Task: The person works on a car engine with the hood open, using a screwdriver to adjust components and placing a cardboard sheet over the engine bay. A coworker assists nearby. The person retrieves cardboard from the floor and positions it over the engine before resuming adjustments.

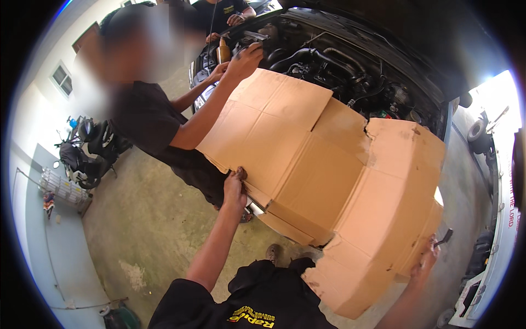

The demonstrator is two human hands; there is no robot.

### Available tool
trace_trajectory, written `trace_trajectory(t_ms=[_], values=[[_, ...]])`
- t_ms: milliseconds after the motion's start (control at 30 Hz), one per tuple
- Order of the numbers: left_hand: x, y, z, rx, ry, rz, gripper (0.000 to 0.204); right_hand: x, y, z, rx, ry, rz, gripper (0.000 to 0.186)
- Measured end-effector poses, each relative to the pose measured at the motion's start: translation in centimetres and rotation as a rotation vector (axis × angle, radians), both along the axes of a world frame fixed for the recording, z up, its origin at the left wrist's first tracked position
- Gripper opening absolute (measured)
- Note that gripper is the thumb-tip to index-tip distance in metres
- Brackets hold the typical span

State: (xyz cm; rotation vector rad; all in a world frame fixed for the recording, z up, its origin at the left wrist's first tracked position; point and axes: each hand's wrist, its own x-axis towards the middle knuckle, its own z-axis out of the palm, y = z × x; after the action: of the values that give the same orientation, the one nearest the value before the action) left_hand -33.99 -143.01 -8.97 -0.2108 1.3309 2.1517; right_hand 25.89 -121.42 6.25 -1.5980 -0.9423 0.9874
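One car engine bay [323,63] stands open, a wide cardboard sheet [323,164] across its near edge. A co-worker [143,118] stands at the sheet's left. The left hand [235,187] grasps the sheet's left edge; the right hand [425,260], at its right edge, has fingers curled round a small black object [445,237]; whether they also pinch the sheet I cannot tell

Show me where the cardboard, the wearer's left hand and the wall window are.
Cardboard [323,183], head view: its middle panel.
Wearer's left hand [234,185], head view: middle of the hand.
Wall window [62,80], head view: its middle.
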Motion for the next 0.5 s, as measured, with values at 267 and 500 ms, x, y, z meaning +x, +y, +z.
trace_trajectory(t_ms=[267,500], values=[[-10.9,-1.0,-2.1,-0.239,0.091,0.305,0.019,-10.3,-3.7,-7.0,0.006,-0.302,0.243,0.054],[-18.9,-2.4,-1.7,-0.401,0.141,0.302,0.036,-11.4,-5.3,-12.1,0.026,-0.737,0.42,0.047]])
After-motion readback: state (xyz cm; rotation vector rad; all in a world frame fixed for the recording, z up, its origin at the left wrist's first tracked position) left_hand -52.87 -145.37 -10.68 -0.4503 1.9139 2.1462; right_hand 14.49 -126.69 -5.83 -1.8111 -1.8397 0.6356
